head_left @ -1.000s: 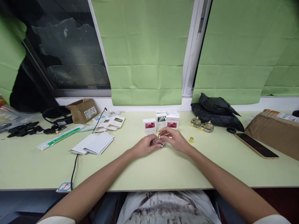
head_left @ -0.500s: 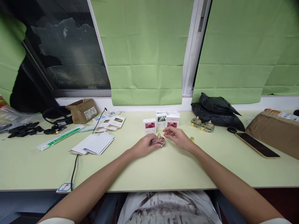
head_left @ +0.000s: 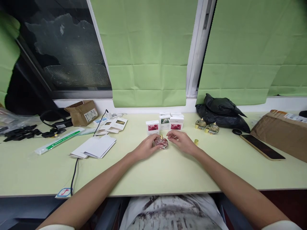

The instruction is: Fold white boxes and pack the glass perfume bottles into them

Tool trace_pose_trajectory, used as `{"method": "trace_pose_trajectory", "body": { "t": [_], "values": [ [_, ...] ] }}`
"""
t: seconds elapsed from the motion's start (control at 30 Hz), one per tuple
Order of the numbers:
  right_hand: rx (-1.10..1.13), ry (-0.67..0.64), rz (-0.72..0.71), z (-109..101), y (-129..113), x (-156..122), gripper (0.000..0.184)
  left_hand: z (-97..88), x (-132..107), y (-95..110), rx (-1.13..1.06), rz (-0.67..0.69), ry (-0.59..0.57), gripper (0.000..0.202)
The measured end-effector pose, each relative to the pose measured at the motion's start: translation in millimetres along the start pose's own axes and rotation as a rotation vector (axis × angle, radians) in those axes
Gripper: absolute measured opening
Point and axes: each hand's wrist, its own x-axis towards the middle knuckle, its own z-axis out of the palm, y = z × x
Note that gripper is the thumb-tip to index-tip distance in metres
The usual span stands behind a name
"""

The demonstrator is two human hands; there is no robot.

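Observation:
My left hand point(head_left: 145, 147) is closed around the left side of a round glass perfume bottle point(head_left: 162, 142) with a pinkish tint and a gold neck on top. The bottle stands upright at the middle of the table. Just to its right is my right hand point(head_left: 179, 140), with loosely curled fingers apart from the bottle and nothing visible in them. A small gold cap point(head_left: 196, 141) lies beyond the right wrist. Behind the hands stand several small white boxes with flower pictures, among them a red-flower box point(head_left: 153, 127) nearest the left hand.
Two more perfume bottles point(head_left: 212, 128) lie at the right, before black plastic bags point(head_left: 222, 111). A phone point(head_left: 262, 147) and a large cardboard box point(head_left: 280, 134) are farther right. Left are white folded cards point(head_left: 99, 147), a cable point(head_left: 74, 175) and a small brown carton point(head_left: 82, 113).
The camera view has shifted slightly, so the whole scene sits a little differently. Both hands keep nearly the same pose around and beside the bottle.

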Motion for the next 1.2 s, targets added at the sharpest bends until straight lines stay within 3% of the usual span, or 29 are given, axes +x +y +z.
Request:
{"method": "trace_pose_trajectory", "body": {
  "t": [0.27, 0.47, 0.57, 0.67, 0.77, 0.87, 1.03, 1.2],
  "values": [
    [0.126, 0.071, 0.018, 1.5, -3.7, -1.7, 0.022, 0.2, 0.3, -1.2, 0.031, 0.009, 0.003, 0.037],
    [0.089, 0.100, -0.027, -0.3, -6.7, -3.4, 0.019, -0.8, 1.0, -0.7, 0.025, 0.028, -0.006, 0.038],
    [-0.085, 0.113, -0.075, -10.6, -7.7, -3.1, 0.016, -1.3, 0.9, 0.0, 0.026, 0.040, -0.006, 0.038],
    [-0.439, 0.125, -0.120, -27.6, -7.6, -2.4, 0.024, -1.5, 0.7, 0.5, 0.019, 0.055, -0.006, 0.036],
    [-0.744, 0.122, -0.001, -44.0, -7.3, -2.0, 0.030, -1.6, 0.6, 0.7, 0.017, 0.058, -0.003, 0.036],
    [-0.979, 0.066, 0.220, -54.4, -6.8, -1.7, 0.030, -1.9, 0.7, 0.9, 0.012, 0.052, -0.014, 0.035],
    [-1.117, -0.093, 0.649, -60.4, 1.1, -4.2, 0.032, -2.3, 1.0, 1.7, 0.007, 0.045, -0.007, 0.032],
    [-1.090, -0.160, 0.698, -56.6, 11.0, -9.3, 0.030, -2.5, 0.6, 2.5, -0.001, 0.039, -0.009, 0.032]
  ]
}}
